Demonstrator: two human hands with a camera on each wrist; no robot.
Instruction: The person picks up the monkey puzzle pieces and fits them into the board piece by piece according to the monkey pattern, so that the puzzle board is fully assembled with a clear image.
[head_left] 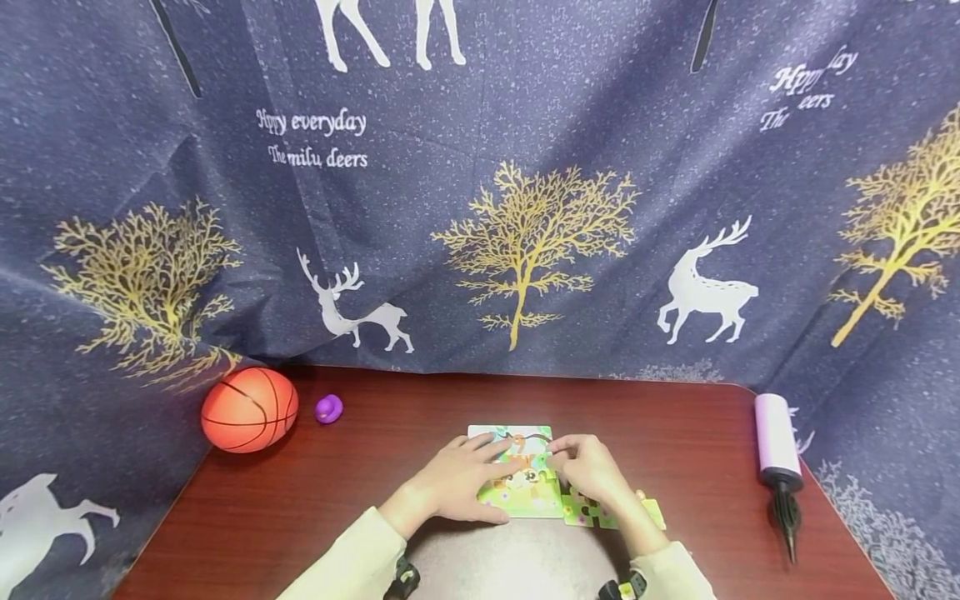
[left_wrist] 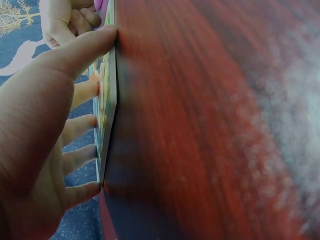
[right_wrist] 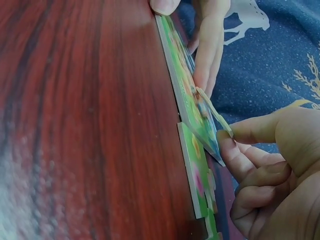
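steadying the puzzle [head_left: 534, 504], pinching a piece [right_wrist: 216, 114]
my spread left hand [head_left: 461, 482] is bracing the puzzle on the desk [head_left: 390, 450]; my right hand [head_left: 588, 468] is holding the piece tilted, probably needing gentle levelling.

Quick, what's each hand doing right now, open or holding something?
Left hand: open, fingers spread on the puzzle.
Right hand: closed, pinching a thin puzzle piece.
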